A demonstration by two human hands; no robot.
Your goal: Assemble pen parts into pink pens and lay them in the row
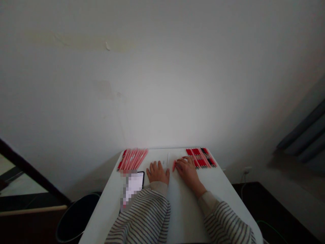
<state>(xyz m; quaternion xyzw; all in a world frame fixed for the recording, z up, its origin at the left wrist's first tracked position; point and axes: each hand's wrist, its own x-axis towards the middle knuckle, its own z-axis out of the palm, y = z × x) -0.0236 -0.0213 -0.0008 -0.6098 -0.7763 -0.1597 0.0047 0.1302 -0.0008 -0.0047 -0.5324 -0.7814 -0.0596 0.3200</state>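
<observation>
My left hand rests palm down on the white table with its fingers spread. Beside its thumb lies a thin white rod, which looks like a pen refill. My right hand has its fingers bent and drawn together at a short pink pen part, seemingly pinched at the fingertips. Just past that hand, to the right, several red, pink and black pens lie side by side, some partly hidden by my fingers. A bunch of pink pen barrels lies at the far left.
Left of my left forearm lies a phone with a lit screen, partly blurred out. A wall stands right behind the table. A dark bin is on the floor at left. Dark grey fabric hangs at right, above a wall socket.
</observation>
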